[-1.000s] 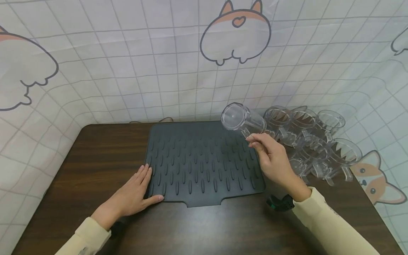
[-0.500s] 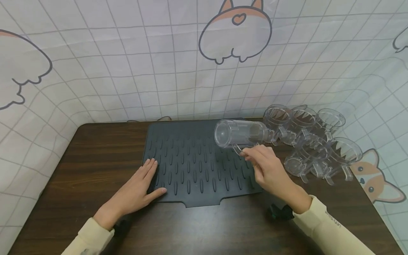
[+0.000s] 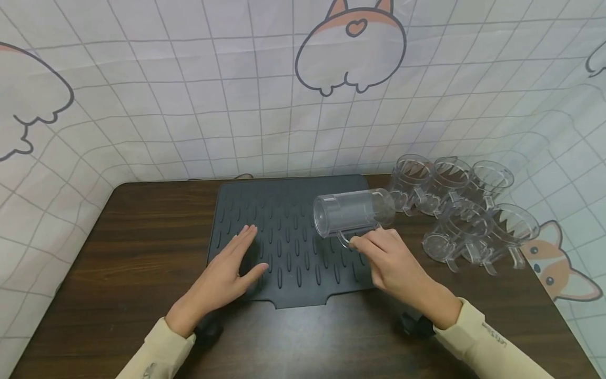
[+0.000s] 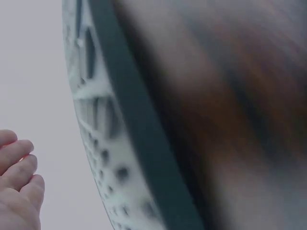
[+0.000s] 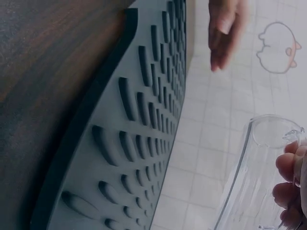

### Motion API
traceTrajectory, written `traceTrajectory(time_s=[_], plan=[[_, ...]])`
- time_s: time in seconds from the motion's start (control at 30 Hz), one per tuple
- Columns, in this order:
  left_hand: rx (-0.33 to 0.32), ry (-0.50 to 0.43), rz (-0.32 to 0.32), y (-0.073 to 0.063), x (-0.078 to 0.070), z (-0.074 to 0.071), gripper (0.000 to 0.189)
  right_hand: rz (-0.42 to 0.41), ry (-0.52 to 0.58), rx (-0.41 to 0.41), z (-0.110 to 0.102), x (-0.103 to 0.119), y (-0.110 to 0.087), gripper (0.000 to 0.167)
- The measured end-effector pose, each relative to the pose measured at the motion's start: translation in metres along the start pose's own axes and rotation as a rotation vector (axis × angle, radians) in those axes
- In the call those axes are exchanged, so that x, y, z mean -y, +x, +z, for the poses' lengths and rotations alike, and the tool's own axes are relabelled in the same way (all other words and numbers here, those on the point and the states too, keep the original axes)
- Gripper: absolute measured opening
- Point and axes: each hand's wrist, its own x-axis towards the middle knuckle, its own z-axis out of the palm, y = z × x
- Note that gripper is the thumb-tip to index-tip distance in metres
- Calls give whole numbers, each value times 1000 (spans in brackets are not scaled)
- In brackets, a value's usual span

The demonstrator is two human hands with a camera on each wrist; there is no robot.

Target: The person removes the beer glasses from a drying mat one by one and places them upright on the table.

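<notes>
A clear mug (image 3: 352, 210) lies sideways in the air over the right part of a dark ribbed drying mat (image 3: 284, 268), its base end pointing left. My right hand (image 3: 393, 260) grips it by the handle. In the right wrist view the fingers (image 5: 286, 167) curl at the handle of the mug (image 5: 240, 191). My left hand (image 3: 224, 271) is raised over the mat's left side, fingers straight and thumb spread, holding nothing. The left wrist view has the fingers (image 4: 21, 167) at its left edge, beside the mat's edge (image 4: 139, 115).
Several more clear mugs (image 3: 466, 221) stand close together at the right on the dark wooden table (image 3: 132, 237). A white cloth with a grid and cartoon dogs (image 3: 265, 95) hangs behind the table and along its sides.
The mug has tipped to lie level and come lower and slightly left with my right hand. My left hand has lifted from the mat's left edge and moved right over it.
</notes>
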Motion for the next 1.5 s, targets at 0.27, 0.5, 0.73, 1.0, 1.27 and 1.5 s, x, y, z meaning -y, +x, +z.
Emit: traceTrajectory(time_s=[0.27,0.5,0.73,1.0,1.27,1.5], plan=[[-90,-176,-13,22,-28,7,78,-43,-11,53,1,5,1,45],[-128,-364,15,31,-46,18,67,-78,0,56,2,12,-1,42],[-137,-599,48,37,-57,29,59,-89,-9,71,5,17,-2,42],[-95,-841,31,39,-70,45,70,-80,-29,146,6,25,-7,48],[-126,-932,-5,42,-78,51,75,-97,-67,155,10,29,-9,48],[-141,-945,-4,43,-79,52,68,-98,-69,150,11,31,-9,46]])
